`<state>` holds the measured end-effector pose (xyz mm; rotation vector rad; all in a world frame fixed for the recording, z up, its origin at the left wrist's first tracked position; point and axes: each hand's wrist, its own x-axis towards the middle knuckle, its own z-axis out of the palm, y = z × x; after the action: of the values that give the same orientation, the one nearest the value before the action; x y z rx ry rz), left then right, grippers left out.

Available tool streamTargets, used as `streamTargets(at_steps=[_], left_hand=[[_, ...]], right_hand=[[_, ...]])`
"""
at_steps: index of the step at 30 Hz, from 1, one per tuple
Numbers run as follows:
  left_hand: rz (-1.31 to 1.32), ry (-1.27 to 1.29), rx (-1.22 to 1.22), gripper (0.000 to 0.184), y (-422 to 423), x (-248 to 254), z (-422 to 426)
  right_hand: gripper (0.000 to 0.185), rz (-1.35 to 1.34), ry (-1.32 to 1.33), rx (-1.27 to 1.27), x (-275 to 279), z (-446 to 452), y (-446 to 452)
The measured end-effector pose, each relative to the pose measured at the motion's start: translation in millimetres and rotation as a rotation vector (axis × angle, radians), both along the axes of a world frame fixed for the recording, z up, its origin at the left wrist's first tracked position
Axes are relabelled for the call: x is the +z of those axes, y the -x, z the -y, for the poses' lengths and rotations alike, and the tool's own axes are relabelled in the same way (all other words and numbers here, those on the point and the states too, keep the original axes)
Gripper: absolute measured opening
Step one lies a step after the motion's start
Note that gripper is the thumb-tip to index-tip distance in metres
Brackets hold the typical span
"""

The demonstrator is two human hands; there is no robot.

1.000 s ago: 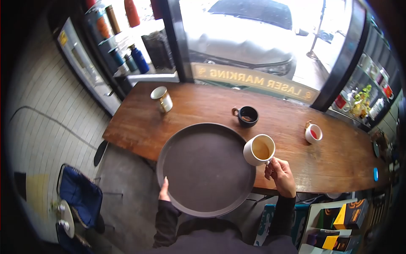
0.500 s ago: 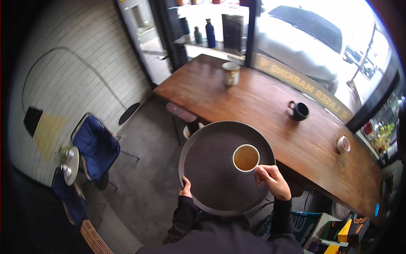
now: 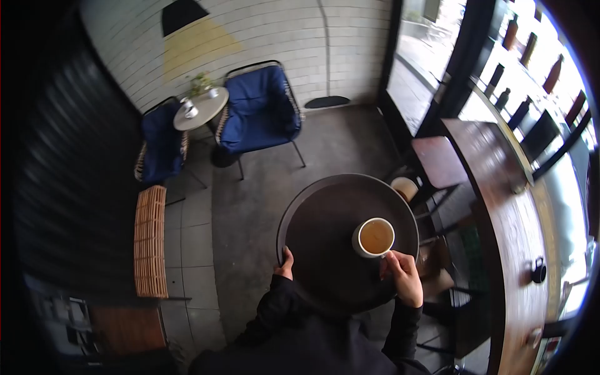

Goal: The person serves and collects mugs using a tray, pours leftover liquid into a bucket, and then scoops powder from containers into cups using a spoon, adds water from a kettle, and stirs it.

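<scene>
A round dark tray (image 3: 322, 234) is held out level in front of my body. My left hand (image 3: 285, 265) grips its left rim, thumb over the edge and the other fingers hidden beneath. On the right part of the tray is a pale mug (image 3: 358, 241) with amber-brown liquid inside. My right hand (image 3: 406, 279) is closed at the mug's handle, which its fingers mostly cover. Whether the mug's base touches the tray or sits slightly above it, I cannot tell.
A long wooden counter (image 3: 494, 181) runs along the window at right, with a black mug (image 3: 538, 270) on it. A stool (image 3: 439, 161) stands beside it. Blue chairs (image 3: 259, 112) flank a small round table (image 3: 208, 107) ahead. A wicker-backed chair (image 3: 150, 244) is at left.
My view has swung left, bringing the chairs and small table to the centre and the counter to the far right. The tray and mug stay in my hands.
</scene>
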<state>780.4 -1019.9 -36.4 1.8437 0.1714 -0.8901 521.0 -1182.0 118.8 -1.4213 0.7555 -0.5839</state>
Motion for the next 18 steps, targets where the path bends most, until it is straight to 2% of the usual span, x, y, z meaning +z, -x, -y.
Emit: streamTargets(at_steps=[2,3,6,9,13,16,18], left_hand=[[0.061,0.253,-0.004,0.076,-26,5,-18],[0.060,0.247,0.030,0.076,-38,-13,-24],[-0.043,0.135,0.339,0.083,-70,-57,-29],[0.218,0.252,0.475,0.078,-99,-53,-24],[0.141,0.405,0.564,0.067,-167,-158,-30],[0.130,0.407,0.643,0.065,-184,-147,-44],[0.133,0.431,0.692,0.065,-209,-141,-42]], right_hand=[[0.038,-0.023,0.014,0.119,-3,9,-42],[0.038,-0.028,0.009,0.152,-5,13,-63],[0.038,0.010,-0.122,0.268,-15,34,-123],[0.038,-0.006,-0.089,0.409,-25,59,-184],[0.039,-0.077,-0.143,0.563,-35,100,-262],[0.040,-0.012,-0.149,0.723,-42,113,-316],[0.040,-0.009,-0.158,0.726,-43,117,-352]])
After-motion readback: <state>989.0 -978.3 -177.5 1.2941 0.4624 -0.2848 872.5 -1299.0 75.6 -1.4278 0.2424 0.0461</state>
